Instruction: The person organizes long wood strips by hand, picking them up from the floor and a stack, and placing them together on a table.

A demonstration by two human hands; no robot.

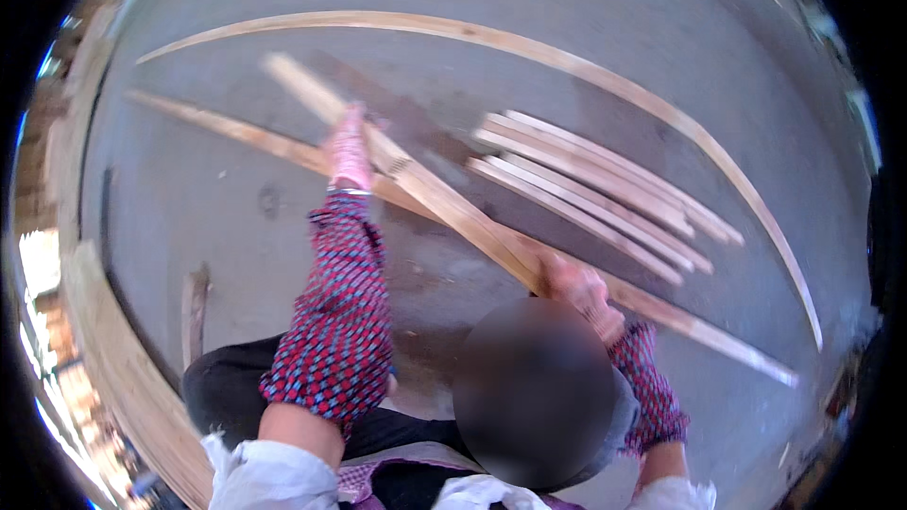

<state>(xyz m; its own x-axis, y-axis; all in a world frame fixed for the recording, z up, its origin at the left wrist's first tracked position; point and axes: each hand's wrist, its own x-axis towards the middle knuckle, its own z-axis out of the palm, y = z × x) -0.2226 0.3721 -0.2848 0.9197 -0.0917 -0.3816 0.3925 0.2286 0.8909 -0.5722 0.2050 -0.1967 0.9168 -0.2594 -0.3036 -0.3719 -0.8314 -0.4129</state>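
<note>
Both my hands hold one short wooden board [444,206], tilted from upper left to lower right. My left hand [350,148] is closed around its upper part, and the far end sticks out past the fingers, smeared by motion. My right hand [581,295] grips the near end. Beneath the board a long wooden strip [680,319] lies on the floor, crossing under both hands. Whether the board touches the strip, I cannot tell. Red and blue patterned sleeve covers [331,321] are on my forearms. A dark blurred round patch hides what is just below my right hand.
Several short wooden strips [595,184] lie side by side on the grey floor [453,66], right of the board. Beyond them stretches another long strip [567,61], bent by the lens. Long timber [123,368] runs along the left edge, with a small wood piece [195,316] nearby.
</note>
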